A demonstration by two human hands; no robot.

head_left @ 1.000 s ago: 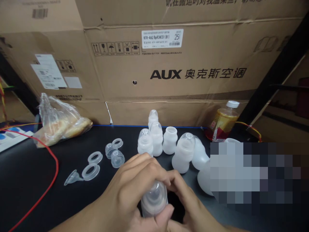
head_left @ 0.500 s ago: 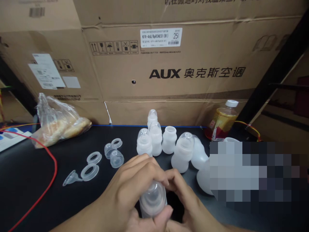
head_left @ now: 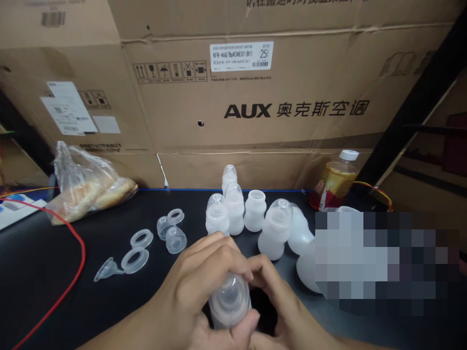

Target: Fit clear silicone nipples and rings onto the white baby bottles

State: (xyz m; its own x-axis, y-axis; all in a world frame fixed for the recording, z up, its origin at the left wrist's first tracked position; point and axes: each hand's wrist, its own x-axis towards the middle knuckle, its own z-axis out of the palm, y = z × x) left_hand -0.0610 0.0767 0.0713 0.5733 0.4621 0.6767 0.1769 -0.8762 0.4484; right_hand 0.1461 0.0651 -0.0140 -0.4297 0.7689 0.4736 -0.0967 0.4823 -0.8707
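Loose parts left on surface: funnel-shaped nipple, two rings, two clear caps — apparently not yet fitted. Behind, capped bottles stand upright, one open bottle; judged mostly assembled. Left hand wraps held bottle at near edge, fingers closed over its cap. Right hand clamped on same bottle. Long axis tilted, capped end pointing toward camera.

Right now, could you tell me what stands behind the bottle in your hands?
Behind the held bottle stand small white bottles before a cardboard box. Both hands cover the tabletop beneath.
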